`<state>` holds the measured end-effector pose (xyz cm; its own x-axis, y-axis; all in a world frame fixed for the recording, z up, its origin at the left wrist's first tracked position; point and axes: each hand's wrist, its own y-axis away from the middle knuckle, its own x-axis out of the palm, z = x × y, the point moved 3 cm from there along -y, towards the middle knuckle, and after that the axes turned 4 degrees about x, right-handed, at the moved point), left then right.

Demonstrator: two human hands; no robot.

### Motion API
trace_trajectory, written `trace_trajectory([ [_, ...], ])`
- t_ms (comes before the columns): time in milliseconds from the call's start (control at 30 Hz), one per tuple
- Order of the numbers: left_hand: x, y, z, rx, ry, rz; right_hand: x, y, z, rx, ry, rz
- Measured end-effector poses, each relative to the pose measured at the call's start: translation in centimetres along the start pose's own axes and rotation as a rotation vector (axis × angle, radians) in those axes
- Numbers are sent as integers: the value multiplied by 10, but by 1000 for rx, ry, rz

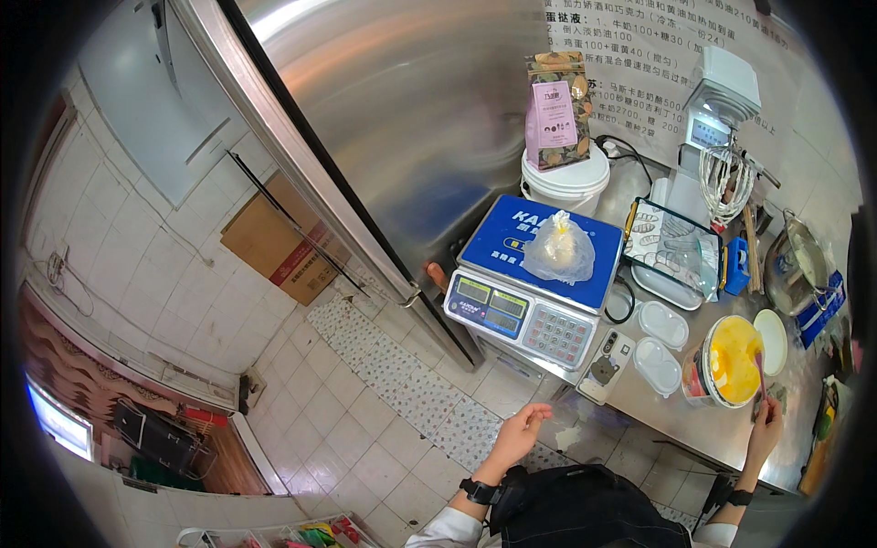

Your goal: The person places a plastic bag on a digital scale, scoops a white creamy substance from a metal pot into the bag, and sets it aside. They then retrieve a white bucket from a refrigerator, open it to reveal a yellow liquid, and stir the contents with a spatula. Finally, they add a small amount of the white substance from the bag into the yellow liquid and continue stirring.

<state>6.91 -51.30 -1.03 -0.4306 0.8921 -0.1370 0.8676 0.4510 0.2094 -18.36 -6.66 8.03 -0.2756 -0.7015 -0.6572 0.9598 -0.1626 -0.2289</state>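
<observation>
My right hand point(766, 428) grips the handle of a pink spoon or spatula point(760, 363), whose head rests in yellow, creamy contents. These fill a white-rimmed plastic tub point(697, 373) near the counter's front edge. A pale round lid point(771, 342) lies against the tub's right side. My left hand point(519, 428) hangs in front of the counter, empty, with loosely bent fingers. Nearest to it are a phone in a bear-pattern case point(607, 366) and a digital price scale point(524, 318). On the scale's blue platform sits a tied clear plastic bag point(563, 253) with something pale inside.
Two clear plastic lids point(658, 366) lie beside the phone. Behind are a white bucket point(572, 178) bearing a printed pouch point(558, 113), a stand mixer with a whisk point(727, 181), and a steel bowl point(788, 274). A steel refrigerator point(404, 123) stands left of the scale.
</observation>
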Motion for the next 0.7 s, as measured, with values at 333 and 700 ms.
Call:
trace_trajectory([
  [333,16,14,-27,17,179,149,4,16,26,-211,126,-126],
  [700,29,12,-42,125,325,155,2,23,18,-395,86,-337],
])
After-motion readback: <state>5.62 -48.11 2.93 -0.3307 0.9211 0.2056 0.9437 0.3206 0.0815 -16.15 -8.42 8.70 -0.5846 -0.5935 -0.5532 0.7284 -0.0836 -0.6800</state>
